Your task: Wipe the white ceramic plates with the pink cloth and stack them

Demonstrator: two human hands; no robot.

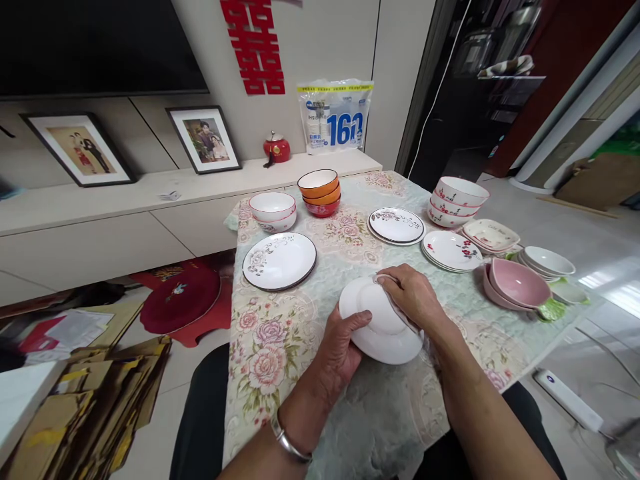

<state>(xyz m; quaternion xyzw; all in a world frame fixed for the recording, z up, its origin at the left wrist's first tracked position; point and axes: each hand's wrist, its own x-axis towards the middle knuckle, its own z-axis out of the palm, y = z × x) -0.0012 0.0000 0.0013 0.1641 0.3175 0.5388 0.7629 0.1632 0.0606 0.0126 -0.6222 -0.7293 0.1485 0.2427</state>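
Observation:
A white plate (383,340) is held tilted above the table, its underside with the foot ring turned towards me. My left hand (345,340) grips its lower left edge, thumb on the underside and fingers behind. At the upper right edge my right hand (413,293) is closed round a thin pale cloth (381,278) pressed against the rim; much of the cloth is hidden by the fingers. Beyond my hands lie patterned plates (280,260), another pair of plates (397,225) and a stack of flower plates (451,251).
Stacked on the flowered tablecloth (265,360) are white bowls (273,212), orange and red bowls (320,193), red-rimmed bowls (457,200), squarish dishes (493,235), pink bowls (520,283) and small white dishes (549,261). A red stool (183,300) and flattened cardboard (95,407) are at the left.

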